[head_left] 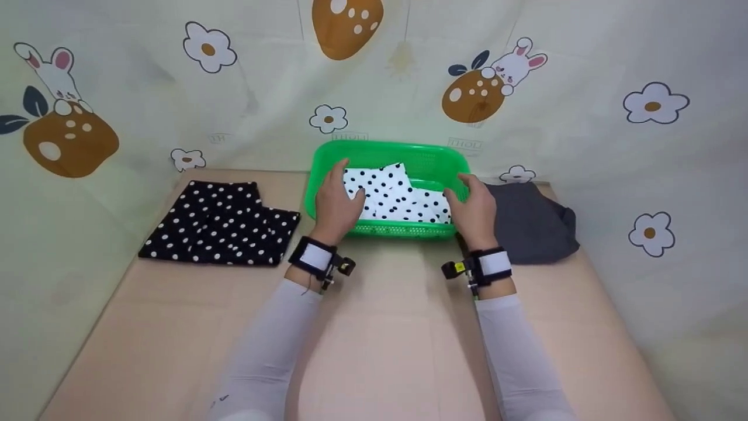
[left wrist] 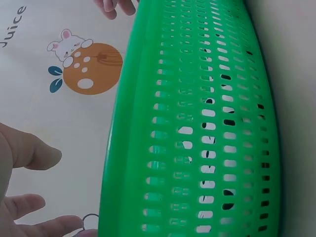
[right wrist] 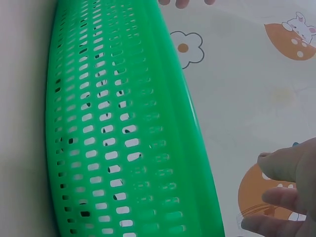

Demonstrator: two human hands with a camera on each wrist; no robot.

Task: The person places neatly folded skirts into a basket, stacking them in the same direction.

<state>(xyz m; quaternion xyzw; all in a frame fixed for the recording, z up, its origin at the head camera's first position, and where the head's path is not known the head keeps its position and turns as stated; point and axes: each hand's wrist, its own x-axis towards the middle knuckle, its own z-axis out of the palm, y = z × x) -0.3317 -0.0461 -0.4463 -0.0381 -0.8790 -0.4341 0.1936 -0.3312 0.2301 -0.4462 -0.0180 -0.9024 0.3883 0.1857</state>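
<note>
A green plastic basket [head_left: 403,229] with slotted sides stands against the back of the table. Inside it lies a folded white garment with black dots [head_left: 385,196]; pale and dark patches of it show through the slots in both wrist views. My left hand [head_left: 338,206] hovers over the basket's left end, thumb and fingers spread. Over the right end is my right hand [head_left: 476,211], its fingers also apart. Both wrist views show the fingers above the basket's rim [left wrist: 111,148], with nothing between them.
Left of the basket lies a folded black garment with white dots [head_left: 225,225]. A folded dark grey garment [head_left: 529,225] lies to the right, partly behind my right hand. Behind the table [head_left: 380,327] hangs a pale printed curtain [head_left: 263,99].
</note>
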